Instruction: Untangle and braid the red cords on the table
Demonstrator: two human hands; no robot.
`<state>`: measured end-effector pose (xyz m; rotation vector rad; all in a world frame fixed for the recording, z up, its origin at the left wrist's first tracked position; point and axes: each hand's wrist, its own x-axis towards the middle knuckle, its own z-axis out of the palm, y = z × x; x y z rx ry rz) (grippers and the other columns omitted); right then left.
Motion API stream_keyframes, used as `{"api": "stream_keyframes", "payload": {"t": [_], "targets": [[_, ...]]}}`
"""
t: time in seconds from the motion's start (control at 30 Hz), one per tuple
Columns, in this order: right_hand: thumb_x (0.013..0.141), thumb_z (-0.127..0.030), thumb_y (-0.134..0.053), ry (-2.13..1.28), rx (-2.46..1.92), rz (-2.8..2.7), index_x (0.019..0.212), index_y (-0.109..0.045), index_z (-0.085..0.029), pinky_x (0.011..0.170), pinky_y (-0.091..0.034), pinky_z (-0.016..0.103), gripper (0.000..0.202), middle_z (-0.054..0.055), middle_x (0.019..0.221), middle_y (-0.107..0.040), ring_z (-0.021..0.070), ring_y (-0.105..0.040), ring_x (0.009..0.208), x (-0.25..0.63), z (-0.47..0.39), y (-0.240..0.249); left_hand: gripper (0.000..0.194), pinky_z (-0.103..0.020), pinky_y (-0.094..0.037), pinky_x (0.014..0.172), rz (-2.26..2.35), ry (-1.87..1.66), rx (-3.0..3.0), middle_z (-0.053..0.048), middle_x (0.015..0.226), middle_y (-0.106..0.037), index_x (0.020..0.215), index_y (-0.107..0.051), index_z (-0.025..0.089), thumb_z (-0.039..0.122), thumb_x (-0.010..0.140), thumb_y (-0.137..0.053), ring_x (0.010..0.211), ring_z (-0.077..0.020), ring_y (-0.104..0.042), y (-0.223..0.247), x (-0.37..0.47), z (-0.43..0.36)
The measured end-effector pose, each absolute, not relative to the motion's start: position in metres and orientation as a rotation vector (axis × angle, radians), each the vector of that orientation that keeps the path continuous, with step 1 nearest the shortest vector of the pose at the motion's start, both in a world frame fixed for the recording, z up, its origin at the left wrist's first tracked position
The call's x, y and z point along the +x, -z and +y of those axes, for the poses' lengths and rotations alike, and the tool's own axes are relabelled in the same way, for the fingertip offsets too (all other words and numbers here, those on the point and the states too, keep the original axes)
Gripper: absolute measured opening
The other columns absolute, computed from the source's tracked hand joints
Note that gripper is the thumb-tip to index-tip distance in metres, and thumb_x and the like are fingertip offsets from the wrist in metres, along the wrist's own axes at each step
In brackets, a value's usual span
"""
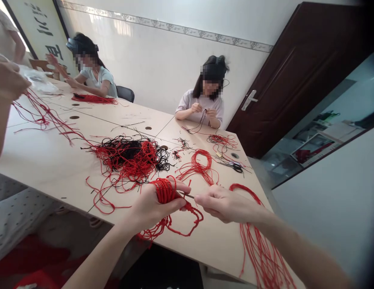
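My left hand (158, 202) is closed, with a bundle of red cord (165, 190) wound several times round its fingers. A knotted red cord loop (200, 220) hangs from its fingertips, and loose red ends drop below the palm. In my right hand (223, 204), pinched between thumb and fingers, is a thin dark metal tool (187, 194) shaped like a needle or hook. Its tip meets the red cord at my left fingertips; the exact contact is hidden.
A tangled heap of red and black cords (129, 158) lies ahead. Coiled red cord (201, 160), black scissors (235, 166) and long red strands (262, 245) lie to the right. One co-worker (201, 100) sits opposite, another (96, 76) further left; a third person's hand (12, 78) holds red cords.
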<state>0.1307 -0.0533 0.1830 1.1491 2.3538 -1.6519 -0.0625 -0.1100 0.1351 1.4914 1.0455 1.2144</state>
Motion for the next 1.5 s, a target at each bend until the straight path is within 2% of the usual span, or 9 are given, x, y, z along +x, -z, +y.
{"api": "stream_keyframes", "payload": {"t": [0.57, 0.97, 1.5], "targets": [[0.086, -0.051, -0.044, 1.901, 1.197, 2.124, 0.055, -0.024, -0.02, 0.031, -0.017, 0.016, 0.049, -0.011, 0.045, -0.019, 0.0018, -0.016, 0.035, 0.133, -0.053, -0.175, 0.02, -0.019, -0.054, 0.062, 1.13, -1.14, 1.48, -0.001, 0.07, -0.071, 0.094, -0.067, 0.014, 0.017, 0.074, -0.062, 0.066, -0.0123, -0.067, -0.131, -0.063, -0.108], [0.087, -0.049, -0.043, 1.889, 1.249, 2.105, 0.054, -0.027, -0.019, 0.03, -0.02, 0.015, 0.047, -0.011, 0.043, -0.021, 0.0015, -0.018, 0.033, 0.133, -0.054, -0.171, 0.022, -0.019, -0.053, 0.058, 1.166, -1.089, 1.434, -0.004, 0.074, -0.072, 0.094, -0.067, 0.013, 0.02, 0.073, -0.063, 0.067, -0.0137, -0.068, -0.128, -0.062, -0.106], [0.087, -0.052, -0.042, 1.846, 1.269, 2.12, 0.054, -0.03, -0.019, 0.029, -0.018, 0.015, 0.048, -0.011, 0.043, -0.02, 0.0017, -0.017, 0.033, 0.133, -0.055, -0.168, 0.023, -0.017, -0.053, 0.063, 1.124, -1.089, 1.427, -0.002, 0.071, -0.072, 0.094, -0.066, 0.013, 0.019, 0.073, -0.064, 0.066, -0.0115, -0.067, -0.125, -0.065, -0.106]]}}
